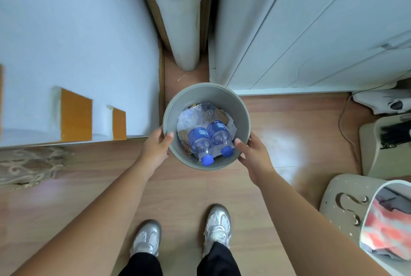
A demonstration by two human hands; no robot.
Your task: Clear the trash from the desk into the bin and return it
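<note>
A round grey bin (206, 95) is held low over the wooden floor, just in front of my feet. My left hand (156, 148) grips its left rim, thumb inside. My right hand (253, 153) grips the right rim the same way. Inside lie two clear plastic bottles (208, 140) with blue labels and blue caps, side by side, caps toward me. Beneath them are crumpled white paper (184, 120) and bits of brown cardboard.
A white wall with orange blocks (75, 113) is on the left, a rolled mat (182, 13) stands in the corner ahead, white cabinet doors (311, 31) are on the right. A beige stool (342, 204), a laundry basket (387, 220) and a cable (343, 120) crowd the right side.
</note>
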